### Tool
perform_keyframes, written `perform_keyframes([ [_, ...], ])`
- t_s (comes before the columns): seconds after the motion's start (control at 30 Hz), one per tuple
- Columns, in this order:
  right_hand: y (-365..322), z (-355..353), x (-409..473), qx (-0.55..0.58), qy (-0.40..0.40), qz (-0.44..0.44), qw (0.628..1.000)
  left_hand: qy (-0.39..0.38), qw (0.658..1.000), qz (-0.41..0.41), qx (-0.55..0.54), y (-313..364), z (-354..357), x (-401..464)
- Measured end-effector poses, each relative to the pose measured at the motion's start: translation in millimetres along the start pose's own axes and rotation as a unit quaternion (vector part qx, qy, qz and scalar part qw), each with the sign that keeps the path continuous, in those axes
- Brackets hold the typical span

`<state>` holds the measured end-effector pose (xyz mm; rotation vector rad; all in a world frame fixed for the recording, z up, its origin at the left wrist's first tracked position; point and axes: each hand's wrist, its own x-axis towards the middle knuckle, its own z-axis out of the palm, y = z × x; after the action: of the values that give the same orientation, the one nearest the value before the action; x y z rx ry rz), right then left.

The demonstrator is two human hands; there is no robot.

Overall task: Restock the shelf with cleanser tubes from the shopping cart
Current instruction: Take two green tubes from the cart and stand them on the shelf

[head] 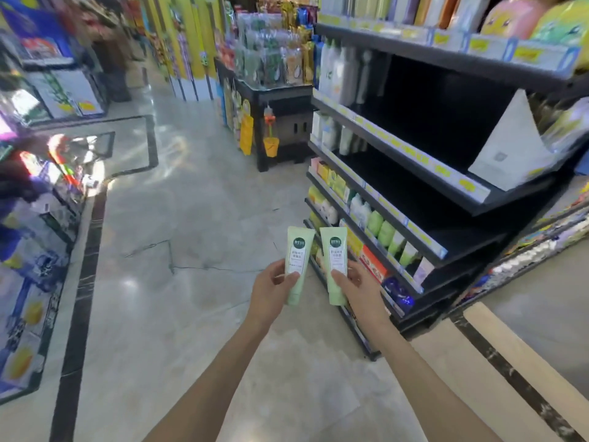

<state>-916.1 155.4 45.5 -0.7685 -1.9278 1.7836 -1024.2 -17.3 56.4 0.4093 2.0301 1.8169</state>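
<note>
While both hands grip tubes, left hand pale-green tube, right hand matching tube

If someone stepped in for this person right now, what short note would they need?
Left hand grips one pale green cleanser tube; right hand grips a second pale green cleanser tube, both upright, over the floor in front of the black metal shelf unit.
Done: two tubes picked up.
Left: set both on the shelf, perhaps beside the green tubes already there. The cart is out of view.
</note>
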Motion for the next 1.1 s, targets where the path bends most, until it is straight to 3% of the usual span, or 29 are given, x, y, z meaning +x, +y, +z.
perform_keyframes([
  [0.33,-15,47,152,-0.020,0.034,0.003,0.999,-0.021,1.000,0.006,-0.005,8,-12,179],
  [0.8,-29,106,289,-0.003,0.231,0.062,0.971,-0.229,0.972,0.006,0.055,32,-13,404],
  [1.1,-14,84,371,0.009,0.334,0.102,0.937,-0.327,0.940,0.019,0.101,31,60,507],
])
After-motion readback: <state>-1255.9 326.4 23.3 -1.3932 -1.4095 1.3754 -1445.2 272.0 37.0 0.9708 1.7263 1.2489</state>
